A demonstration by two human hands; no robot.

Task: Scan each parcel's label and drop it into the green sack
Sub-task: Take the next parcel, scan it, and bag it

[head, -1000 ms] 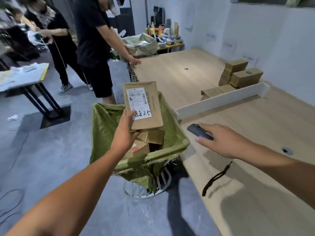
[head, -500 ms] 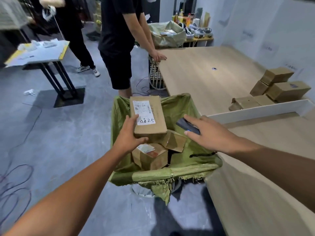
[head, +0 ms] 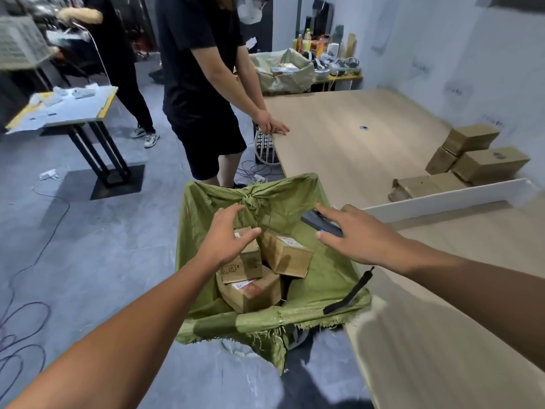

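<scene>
Three parcels in sack, one scanner

Grey floor spreads left of the left hand; a long pale wooden table runs beyond the right hand to white walls; a small black-legged table stands far beyond the left hand

Left hand spread, right hand grips scanner.

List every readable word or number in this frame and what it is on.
Labels on the parcels in the green sack: print and handwriting, too blurred to read.
Bottles at the back: labels too small.
On the scanner in the right hand: none visible.
</scene>
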